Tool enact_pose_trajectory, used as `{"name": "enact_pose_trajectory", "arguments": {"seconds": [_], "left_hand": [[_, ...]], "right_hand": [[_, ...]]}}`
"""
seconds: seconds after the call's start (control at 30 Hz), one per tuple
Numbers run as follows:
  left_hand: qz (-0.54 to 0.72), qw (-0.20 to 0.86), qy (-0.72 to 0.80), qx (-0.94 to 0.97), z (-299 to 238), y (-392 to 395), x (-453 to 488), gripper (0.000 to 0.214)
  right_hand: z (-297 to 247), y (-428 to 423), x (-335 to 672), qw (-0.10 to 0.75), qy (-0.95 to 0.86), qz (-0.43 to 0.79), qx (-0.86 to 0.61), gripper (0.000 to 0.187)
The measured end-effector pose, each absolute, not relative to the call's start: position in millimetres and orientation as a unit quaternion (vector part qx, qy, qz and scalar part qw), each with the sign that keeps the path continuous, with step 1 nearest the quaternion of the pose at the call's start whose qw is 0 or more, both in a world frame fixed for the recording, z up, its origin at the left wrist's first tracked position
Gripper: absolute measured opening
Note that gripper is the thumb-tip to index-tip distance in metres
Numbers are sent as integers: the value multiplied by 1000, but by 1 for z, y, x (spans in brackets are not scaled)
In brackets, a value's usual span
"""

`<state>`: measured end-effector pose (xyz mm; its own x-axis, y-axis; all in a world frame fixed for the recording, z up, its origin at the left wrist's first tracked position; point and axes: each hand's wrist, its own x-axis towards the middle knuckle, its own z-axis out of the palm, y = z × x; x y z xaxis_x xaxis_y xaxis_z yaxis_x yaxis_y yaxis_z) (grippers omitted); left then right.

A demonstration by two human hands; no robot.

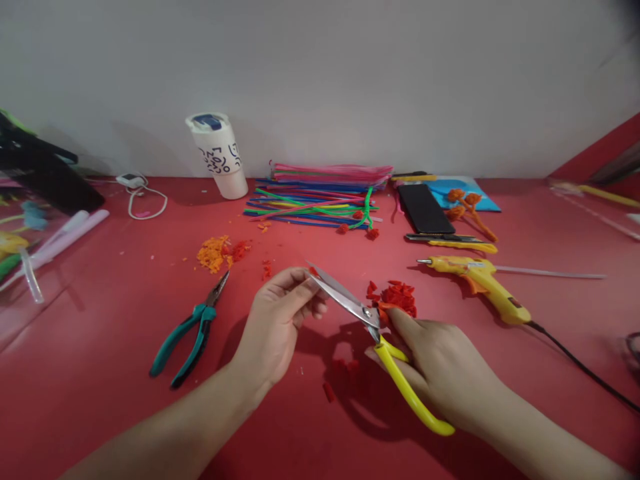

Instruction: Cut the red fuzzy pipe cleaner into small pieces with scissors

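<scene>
My left hand (pixel 280 320) is closed in a pinch on a small red piece (pixel 313 271), of which only a bit shows between the fingertips. Yellow-handled scissors (pixel 410 397) are gripped in my right hand (pixel 447 367), with their blades pointing up and left. The blades are slightly parted, and their tips reach the red piece at my left fingers. Behind my right hand lies a pile of small red pieces (pixel 403 297). A few more red bits (pixel 329 392) are scattered on the red table below the scissors.
Pliers (pixel 203 320) lie left, below orange clippings (pixel 211 255). Colourful pipe cleaners (pixel 315 207) stretch along the wall beside a white tumbler (pixel 220 157). To the right are a yellow glue gun (pixel 480 280) with a cord, a black phone (pixel 425 208) and an orange pipe-cleaner flower stem (pixel 470 203).
</scene>
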<state>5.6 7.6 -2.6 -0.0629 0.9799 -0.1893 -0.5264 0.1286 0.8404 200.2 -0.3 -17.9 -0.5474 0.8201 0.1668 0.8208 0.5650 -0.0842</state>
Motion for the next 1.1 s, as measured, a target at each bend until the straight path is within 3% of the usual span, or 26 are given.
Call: {"name": "enact_pose_trajectory", "arguments": {"seconds": [1.1], "left_hand": [[604, 634, 390, 283, -4, 7, 5, 6]], "right_hand": [[-20, -1, 199, 104, -877, -17, -468, 35]]}}
